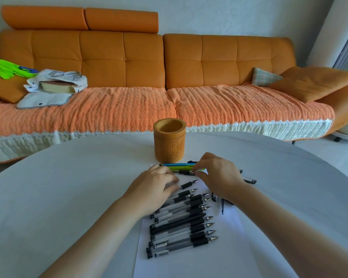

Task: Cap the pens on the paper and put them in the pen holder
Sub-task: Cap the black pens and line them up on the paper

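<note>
Several uncapped black gel pens (pixel 181 227) lie side by side on a white sheet of paper (pixel 225 247), tips pointing right. At the sheet's far end lie a blue pen (pixel 175 164) and a green pen (pixel 181 168). Behind them stands the round wooden pen holder (pixel 169 140), with nothing visible inside. My left hand (pixel 155 185) rests on the upper pens and pinches the barrel of a black pen (pixel 186 172). My right hand (pixel 217 173) pinches at that pen's tip end. Loose black caps (pixel 249 180) lie to the right of the paper.
The round white table (pixel 68 187) carries everything. An orange sofa (pixel 169 77) stands behind it, with a bag and book (pixel 56 85) on its left seat and cushions (pixel 309 83) at the right.
</note>
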`<state>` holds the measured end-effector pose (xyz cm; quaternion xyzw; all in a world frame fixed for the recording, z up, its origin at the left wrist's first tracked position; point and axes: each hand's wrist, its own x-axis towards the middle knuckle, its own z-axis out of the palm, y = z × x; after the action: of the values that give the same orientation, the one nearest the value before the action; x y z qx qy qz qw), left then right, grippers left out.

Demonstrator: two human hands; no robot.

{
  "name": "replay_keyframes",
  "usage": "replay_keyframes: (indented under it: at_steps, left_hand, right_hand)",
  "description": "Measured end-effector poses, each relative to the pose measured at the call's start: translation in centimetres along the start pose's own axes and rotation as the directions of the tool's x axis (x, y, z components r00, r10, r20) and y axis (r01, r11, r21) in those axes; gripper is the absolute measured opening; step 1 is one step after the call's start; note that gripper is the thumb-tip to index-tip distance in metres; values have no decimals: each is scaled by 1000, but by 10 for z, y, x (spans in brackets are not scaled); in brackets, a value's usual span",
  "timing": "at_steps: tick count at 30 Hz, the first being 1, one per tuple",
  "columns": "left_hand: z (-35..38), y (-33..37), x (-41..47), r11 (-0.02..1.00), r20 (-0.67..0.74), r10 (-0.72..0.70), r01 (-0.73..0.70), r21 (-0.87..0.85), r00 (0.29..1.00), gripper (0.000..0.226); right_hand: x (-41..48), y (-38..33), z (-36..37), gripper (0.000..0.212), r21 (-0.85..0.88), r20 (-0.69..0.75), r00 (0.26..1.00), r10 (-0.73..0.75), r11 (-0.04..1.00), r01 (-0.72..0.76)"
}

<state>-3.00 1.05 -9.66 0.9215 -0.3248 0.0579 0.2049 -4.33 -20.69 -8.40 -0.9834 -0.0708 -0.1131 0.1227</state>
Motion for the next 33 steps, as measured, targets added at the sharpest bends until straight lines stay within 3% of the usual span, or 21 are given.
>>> replay_keyframes:
  at_steps: [8, 12, 19, 22, 27, 33]
  left_hand:
    - [-4, 8, -1, 1000, 7, -17, 17, -3, 1000, 18]
    - [-1, 15, 0, 1000, -19, -18, 17, -18, 1000, 9]
    - [-7, 25, 4, 986, -12, -96, 94, -140, 995, 6]
    - [-5, 30, 3, 986, 13, -86, 87, -144, 996, 8]
    - [-7, 31, 1, 990, -10, -54, 52, -134, 999, 24]
    - [-13, 27, -3, 985, -84, -66, 51, -163, 994, 17]
  right_hand:
    - [-4, 11, -12, 26, 37, -19, 1000, -15, 999, 16]
    - [-9, 38, -30, 20, 84, -34, 995, 97, 992, -94]
    - [-25, 80, -32, 27, -150, 12, 965, 260, 955, -256]
    - [-26, 81, -31, 23, -148, 45, 966, 255, 958, -246]
    - [-24, 76, -33, 14, -110, -28, 979, 203, 973, -205]
    - [-27, 43, -41, 15, 3, -62, 993, 96, 995, -96]
